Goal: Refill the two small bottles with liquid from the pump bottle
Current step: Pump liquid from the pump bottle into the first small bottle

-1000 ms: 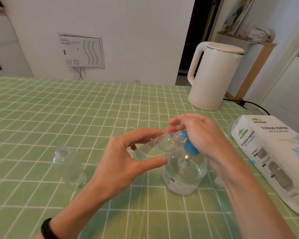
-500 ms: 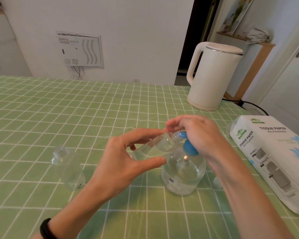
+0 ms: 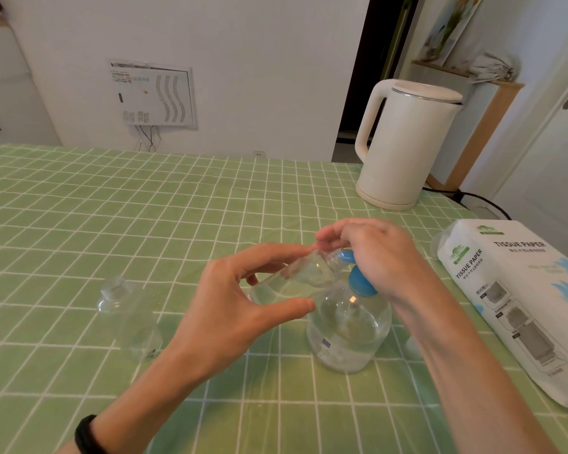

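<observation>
One small bottle (image 3: 295, 279) — clear, tilted toward pump bottle (image 3: 350, 332).

Room in a home, seemingly a dining or kitchen corner

A domestic setting is indicated by a table (image 3: 145, 208) covered with a green checked cloth, on which 1 white electric kettle (image 3: 407, 142) is stood near the far right corner and 1 pack of tissue paper (image 3: 522, 290) is laid at the right edge. A utility panel (image 3: 151, 93) with loose wires beneath it is fixed low on the plain white wall. A picture (image 3: 453, 24) is propped on a wooden shelf (image 3: 492, 103), and a white door (image 3: 564, 152) with a lever handle is seen at the far right.
</observation>
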Tool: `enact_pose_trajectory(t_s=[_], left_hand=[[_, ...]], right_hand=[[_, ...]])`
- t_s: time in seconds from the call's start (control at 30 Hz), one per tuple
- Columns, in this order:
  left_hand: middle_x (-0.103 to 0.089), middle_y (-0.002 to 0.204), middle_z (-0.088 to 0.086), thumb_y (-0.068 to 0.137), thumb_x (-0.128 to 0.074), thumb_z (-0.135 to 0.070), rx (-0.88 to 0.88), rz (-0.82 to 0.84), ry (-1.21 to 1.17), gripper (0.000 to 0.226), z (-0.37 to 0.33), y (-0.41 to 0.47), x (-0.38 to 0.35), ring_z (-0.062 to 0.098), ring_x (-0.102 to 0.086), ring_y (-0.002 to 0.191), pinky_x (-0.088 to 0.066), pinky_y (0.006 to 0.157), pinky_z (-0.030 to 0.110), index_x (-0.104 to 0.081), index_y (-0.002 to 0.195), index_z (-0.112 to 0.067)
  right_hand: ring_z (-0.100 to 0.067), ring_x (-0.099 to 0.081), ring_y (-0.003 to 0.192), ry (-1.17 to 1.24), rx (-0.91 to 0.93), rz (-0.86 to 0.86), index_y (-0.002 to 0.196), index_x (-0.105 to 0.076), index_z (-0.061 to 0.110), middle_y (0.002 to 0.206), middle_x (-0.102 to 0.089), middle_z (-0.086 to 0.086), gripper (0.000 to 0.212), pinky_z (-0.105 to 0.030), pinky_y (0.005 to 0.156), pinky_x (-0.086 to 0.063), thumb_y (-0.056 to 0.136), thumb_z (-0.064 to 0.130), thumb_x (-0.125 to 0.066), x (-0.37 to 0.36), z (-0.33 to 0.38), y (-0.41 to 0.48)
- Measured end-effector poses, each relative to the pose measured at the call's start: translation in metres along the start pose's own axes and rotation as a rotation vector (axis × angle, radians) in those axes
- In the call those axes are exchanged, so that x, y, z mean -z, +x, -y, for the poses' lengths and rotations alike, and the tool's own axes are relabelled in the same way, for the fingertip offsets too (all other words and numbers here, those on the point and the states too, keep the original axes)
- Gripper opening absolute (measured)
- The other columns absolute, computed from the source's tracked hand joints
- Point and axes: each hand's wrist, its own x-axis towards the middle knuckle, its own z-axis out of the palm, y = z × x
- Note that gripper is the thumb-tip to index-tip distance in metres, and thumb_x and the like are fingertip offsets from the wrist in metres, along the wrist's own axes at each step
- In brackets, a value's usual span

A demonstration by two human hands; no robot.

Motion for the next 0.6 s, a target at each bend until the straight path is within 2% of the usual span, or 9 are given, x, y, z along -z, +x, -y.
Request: enact_pose_trajectory(t_s=[0.2, 0.33, 0.47, 0.6], left_hand=[[-0.076, 0.111, -0.027, 0.069, -0.087, -0.041, -0.003, -0.004, 0.004, 0.052, 0.0006, 0.0001, -0.0005, 0.006, -0.073, 0.104, -0.047, 0.078, 0.013, -0.072, 0.120, -0.042], [-0.076, 0.112, -0.027, 0.071, -0.089, -0.041, 0.006, -0.003, 0.001, 0.053, -0.0003, 0.0001, 0.0008, 0.006, -0.073, 0.105, -0.048, 0.078, 0.014, -0.072, 0.121, -0.041], [-0.075, 0.111, -0.029, 0.069, -0.085, -0.047, 0.002, -0.005, 0.018, 0.053, 0.0009, 0.0016, 0.0004, 0.004, -0.072, 0.104, -0.048, 0.078, 0.014, -0.071, 0.120, -0.046], [-0.075, 0.110, -0.029, 0.068, -0.085, -0.047, 0.010, 0.005, 0.030, 0.054, -0.0027, -0.0013, 0.0003, 0.002, -0.072, 0.104, -0.049, 0.079, 0.015, -0.071, 0.120, -0.047]], right_hand=[[0.011, -0.068, 0.081, 0.015, 0.039, -0.019, 0.091, -0.079, 0.025, 0.087, -0.081, 0.014, 0.036, -0.015, 0.072, -0.040, 0.103, 0.020, -0.045, 0.0027, 0.0016, 0.0012], [0.008, -0.071, 0.080, 0.004, 0.060, -0.018, 0.089, -0.080, 0.024, 0.087, -0.082, 0.013, 0.038, -0.017, 0.074, -0.046, 0.102, 0.016, -0.044, 0.0041, 0.0025, 0.0025], [0.000, -0.072, 0.091, -0.025, 0.060, 0.007, 0.085, -0.081, 0.024, 0.091, -0.081, 0.012, 0.043, -0.021, 0.082, -0.050, 0.098, 0.009, -0.042, 0.0028, -0.0001, 0.0031], [0.015, -0.066, 0.086, -0.074, 0.026, 0.075, 0.087, -0.081, 0.028, 0.094, -0.080, 0.016, 0.040, -0.016, 0.075, -0.040, 0.099, 0.014, -0.046, 0.0046, -0.0005, 0.0010]])
